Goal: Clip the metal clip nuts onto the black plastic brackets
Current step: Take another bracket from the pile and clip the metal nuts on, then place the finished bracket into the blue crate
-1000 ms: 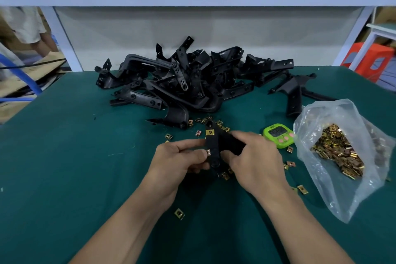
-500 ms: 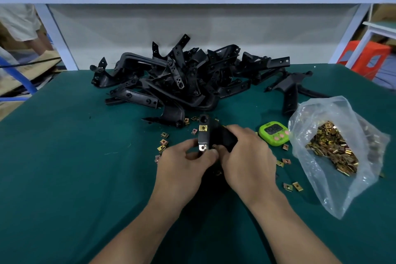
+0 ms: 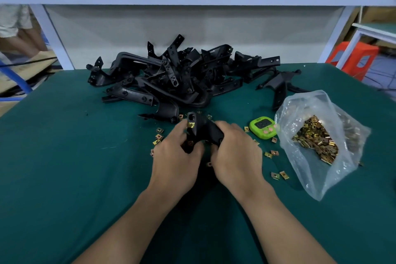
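At the centre of the frame both hands grip one black bracket just above the green table. The left hand curls its fingers round the bracket's left, upright arm. Its fingertips sit close beside a brass clip nut seated near that arm's top end. The right hand wraps its fingers over the bracket's right arm, thumb below it. Around the hands loose clip nuts lie scattered. Higher in the frame sits the pile of brackets. At right are a green timer and a clear bag of clip nuts.
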### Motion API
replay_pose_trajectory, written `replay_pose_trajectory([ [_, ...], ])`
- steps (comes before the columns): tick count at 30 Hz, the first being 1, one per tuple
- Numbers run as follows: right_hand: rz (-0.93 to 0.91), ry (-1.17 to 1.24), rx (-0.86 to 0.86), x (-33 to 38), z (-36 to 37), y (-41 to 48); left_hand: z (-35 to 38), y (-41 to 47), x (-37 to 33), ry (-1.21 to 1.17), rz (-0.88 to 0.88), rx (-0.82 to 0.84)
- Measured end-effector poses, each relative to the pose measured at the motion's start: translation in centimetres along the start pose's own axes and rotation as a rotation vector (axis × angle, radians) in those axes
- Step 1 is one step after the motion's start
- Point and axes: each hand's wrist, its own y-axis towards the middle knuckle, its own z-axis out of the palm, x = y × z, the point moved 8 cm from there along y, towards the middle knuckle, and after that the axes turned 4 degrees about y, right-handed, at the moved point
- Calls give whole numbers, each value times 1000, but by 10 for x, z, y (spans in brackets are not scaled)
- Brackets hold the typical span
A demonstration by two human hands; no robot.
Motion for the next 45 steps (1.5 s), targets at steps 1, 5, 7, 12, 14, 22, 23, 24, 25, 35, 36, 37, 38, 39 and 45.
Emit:
replay_pose_trajectory([
  [1,-5,-12,11,3,0,-3,-3,0,1,-19,-1,-20],
  [5,-74,-64,47,15,-8,-22,-15,2,3,-96,-2,-68],
  [7,-77,-34,76,13,-18,-34,-22,3,-3,-149,11,-84],
  [12,85,215,135,-18,-50,-68,-34,-2,-39,-292,69,-156],
  [14,127,322,118,-27,-67,-87,-24,-11,-58,-330,93,-123],
  [22,316,607,-115,-85,-158,-164,53,-61,-143,-505,20,184],
  [23,348,624,-168,-96,-172,-176,66,-70,-158,-548,21,242],
  [24,385,650,-229,-108,-186,-189,78,-80,-175,-591,30,304],
  [25,422,678,-295,-121,-200,-202,91,-91,-194,-627,46,371],
  [35,876,832,-795,-252,-316,-402,252,-274,-313,-677,-148,1156],
  [36,928,855,-824,-261,-319,-423,267,-297,-316,-661,-210,1229],
  [37,976,873,-864,-268,-321,-444,281,-318,-318,-631,-271,1301],
  [38,1020,885,-907,-274,-322,-463,292,-338,-320,-592,-330,1369],
  [39,1062,897,-948,-279,-322,-480,301,-356,-320,-555,-388,1430],
  [45,1153,1185,-1374,-318,-338,-538,337,-430,-358,-603,-568,1667],
])
